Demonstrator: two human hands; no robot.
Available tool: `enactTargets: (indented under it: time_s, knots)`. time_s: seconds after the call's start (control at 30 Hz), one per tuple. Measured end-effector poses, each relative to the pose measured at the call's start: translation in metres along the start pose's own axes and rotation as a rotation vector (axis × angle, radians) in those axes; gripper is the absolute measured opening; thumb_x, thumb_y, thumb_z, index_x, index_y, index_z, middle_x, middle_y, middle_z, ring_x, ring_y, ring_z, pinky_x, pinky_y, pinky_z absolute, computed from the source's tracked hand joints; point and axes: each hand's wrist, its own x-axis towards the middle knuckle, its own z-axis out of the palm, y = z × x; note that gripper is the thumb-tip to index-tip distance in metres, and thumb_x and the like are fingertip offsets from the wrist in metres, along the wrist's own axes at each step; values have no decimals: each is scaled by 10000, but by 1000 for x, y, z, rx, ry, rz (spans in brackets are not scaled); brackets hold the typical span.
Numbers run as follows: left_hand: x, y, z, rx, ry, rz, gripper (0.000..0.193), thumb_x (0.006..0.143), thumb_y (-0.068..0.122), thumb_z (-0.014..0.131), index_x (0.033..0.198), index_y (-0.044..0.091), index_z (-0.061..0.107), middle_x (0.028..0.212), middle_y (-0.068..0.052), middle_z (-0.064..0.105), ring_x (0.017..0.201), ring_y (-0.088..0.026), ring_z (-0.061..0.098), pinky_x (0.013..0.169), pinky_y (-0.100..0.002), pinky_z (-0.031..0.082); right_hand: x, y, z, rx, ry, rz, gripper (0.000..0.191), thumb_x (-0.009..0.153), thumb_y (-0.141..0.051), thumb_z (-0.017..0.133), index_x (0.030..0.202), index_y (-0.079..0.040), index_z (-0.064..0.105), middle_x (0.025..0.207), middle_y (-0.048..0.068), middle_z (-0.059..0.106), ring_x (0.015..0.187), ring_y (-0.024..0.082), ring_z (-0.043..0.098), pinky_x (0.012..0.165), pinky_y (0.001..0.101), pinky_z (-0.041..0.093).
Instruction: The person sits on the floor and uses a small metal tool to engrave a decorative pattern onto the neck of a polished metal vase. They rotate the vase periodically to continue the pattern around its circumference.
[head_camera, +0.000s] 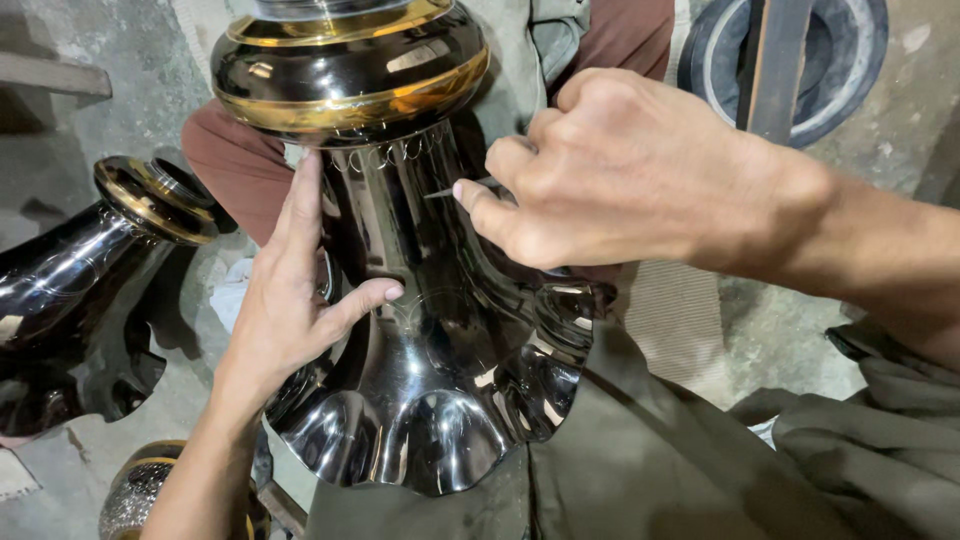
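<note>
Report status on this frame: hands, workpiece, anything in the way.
Left hand flat against black metal vase, steadying. Right hand pinching thin engraving tool, tip on vase neck. Second vase lies left, apart. Nothing obstructing.

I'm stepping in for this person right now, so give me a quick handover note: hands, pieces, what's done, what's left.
Left hand: flat against the glossy black metal vase with gold bands and a scalloped flared rim, steadying it, no closed grip.
Right hand: pinching a thin pointed engraving tool, tip on the vase neck.
Vase lies across the lap over dark cloth. A second similar black vase lies on the floor at left.
Done: a row of small scallops scratched just under the lower gold band.
Left: the neck below it looks mostly unmarked.
</note>
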Motion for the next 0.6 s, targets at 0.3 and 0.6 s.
enactTargets:
  time_s: [0.3, 0.6]
  knots:
    - [-1, 0, 1, 24, 18, 34, 1155, 769, 320, 899, 1602, -60, 195, 1633, -326, 342, 1526, -436, 394, 1234, -451, 364, 3, -2, 2, -70, 16, -13, 124, 918, -189, 720, 1013, -153, 790, 546, -8, 567, 463, 114, 604, 430, 242, 423]
    - [-3, 7, 0, -105, 33, -54, 1150, 785, 321, 891, 1632, 1, 181, 1608, -278, 454, 1479, -372, 516, 1185, -425, 440, -9, -12, 3, -101, -165, -4, 364, 949, -195, 658, 1310, -187, 707, 578, -6, 554, 452, 83, 541, 418, 239, 386]
